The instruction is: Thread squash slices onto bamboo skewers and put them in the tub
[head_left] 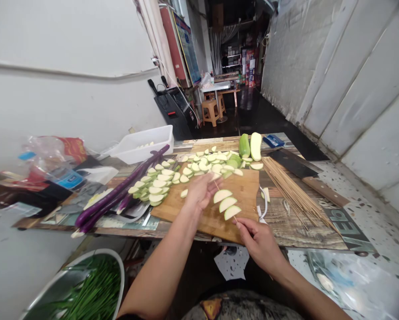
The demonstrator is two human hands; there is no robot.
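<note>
My right hand [261, 242] pinches the near end of a thin wooden skewer [235, 218] over the front of the cutting board [206, 213]. Three pale half-moon zucchini slices [227, 204] are threaded along the skewer, apart from one another. At the skewer's far end, the fingers of my left hand [201, 191] close on another zucchini slice [216, 176]; its contact with the tip is partly hidden. Beyond the board lies a loose heap of zucchini slices [204, 164]. To its left, skewered slices [157, 184] lie stacked in rows on a tray.
Long purple eggplants [116, 195] and a white plastic bin [146, 144] are on the left. A cut zucchini [256, 146] stands at the back. Bare skewers [293, 191] and a cleaver [314, 178] lie right. A metal bowl [122, 271] of green stalks sits below left.
</note>
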